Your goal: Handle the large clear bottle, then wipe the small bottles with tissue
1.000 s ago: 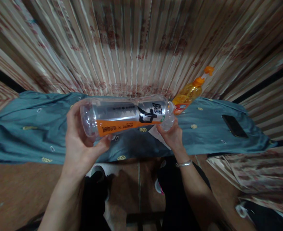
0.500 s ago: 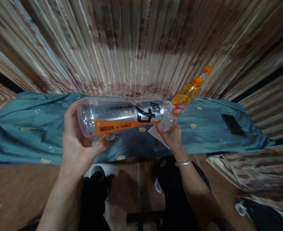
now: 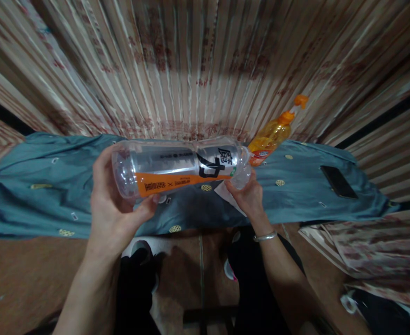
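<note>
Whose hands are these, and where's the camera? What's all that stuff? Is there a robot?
There's no robot here! These are a person's own bare hands. The camera is worn on their head, looking forward and down, so every picture comes from there.

The left hand holds the bottom end of a clear plastic bottle with a silver and orange label, turned sideways. The right hand is at its neck end.

On the blue-green patterned cloth are a yellow bottle with an orange pump top, a flat black phone and something thin and white, perhaps paper.
</note>
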`<action>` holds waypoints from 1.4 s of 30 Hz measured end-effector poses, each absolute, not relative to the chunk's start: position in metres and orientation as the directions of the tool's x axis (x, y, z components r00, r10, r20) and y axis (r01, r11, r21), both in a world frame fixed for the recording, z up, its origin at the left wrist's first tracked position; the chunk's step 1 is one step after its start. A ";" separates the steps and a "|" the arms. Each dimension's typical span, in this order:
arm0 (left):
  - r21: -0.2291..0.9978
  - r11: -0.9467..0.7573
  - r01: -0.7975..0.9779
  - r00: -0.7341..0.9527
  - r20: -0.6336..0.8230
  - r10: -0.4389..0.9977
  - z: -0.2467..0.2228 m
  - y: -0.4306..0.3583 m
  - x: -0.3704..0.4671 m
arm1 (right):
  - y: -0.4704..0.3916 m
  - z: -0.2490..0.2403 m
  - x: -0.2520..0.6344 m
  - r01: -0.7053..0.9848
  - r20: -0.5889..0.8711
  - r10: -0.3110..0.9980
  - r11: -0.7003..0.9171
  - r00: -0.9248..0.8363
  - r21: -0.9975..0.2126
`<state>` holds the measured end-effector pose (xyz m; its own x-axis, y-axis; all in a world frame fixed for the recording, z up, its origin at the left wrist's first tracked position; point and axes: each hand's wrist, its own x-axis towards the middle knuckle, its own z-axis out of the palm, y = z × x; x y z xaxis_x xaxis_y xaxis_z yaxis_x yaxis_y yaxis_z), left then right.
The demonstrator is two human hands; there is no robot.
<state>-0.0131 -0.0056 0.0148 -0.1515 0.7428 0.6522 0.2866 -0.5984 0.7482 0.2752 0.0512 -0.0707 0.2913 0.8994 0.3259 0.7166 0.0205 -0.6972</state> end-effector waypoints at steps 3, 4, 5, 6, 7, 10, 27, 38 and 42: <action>0.756 -0.589 0.286 -0.149 0.643 0.752 0.015 -0.005 -0.013 | 0.051 -0.071 0.275 0.709 0.319 0.899 0.013 0.300 -0.705; 0.752 -0.593 0.287 -0.151 0.647 0.748 0.015 -0.005 -0.013 | 0.051 -0.072 0.276 0.709 0.320 0.897 0.011 0.304 -0.705; 0.748 -0.598 0.290 -0.152 0.653 0.742 0.016 -0.006 -0.012 | 0.051 -0.073 0.276 0.710 0.323 0.895 0.011 0.306 -0.704; 0.742 -0.603 0.292 -0.154 0.659 0.736 0.016 -0.006 -0.012 | 0.051 -0.074 0.276 0.711 0.327 0.894 0.013 0.306 -0.703; 0.739 -0.607 0.293 -0.155 0.663 0.733 0.016 -0.006 -0.011 | 0.051 -0.074 0.276 0.713 0.333 0.893 0.019 0.304 -0.701; 0.745 -0.601 0.290 -0.150 0.656 0.740 0.016 -0.006 -0.011 | 0.052 -0.076 0.276 0.714 0.345 0.891 0.034 0.296 -0.699; 0.731 -0.610 0.305 -0.144 0.669 0.729 0.015 -0.005 -0.012 | 0.051 -0.075 0.277 0.724 0.339 0.894 0.025 0.292 -0.690; 0.741 -0.607 0.287 -0.165 0.663 0.731 0.015 -0.006 -0.011 | 0.051 -0.076 0.277 0.729 0.350 0.892 0.035 0.285 -0.684; 0.739 -0.609 0.288 -0.149 0.663 0.734 0.016 -0.006 -0.011 | 0.051 -0.075 0.277 0.725 0.354 0.891 0.042 0.284 -0.687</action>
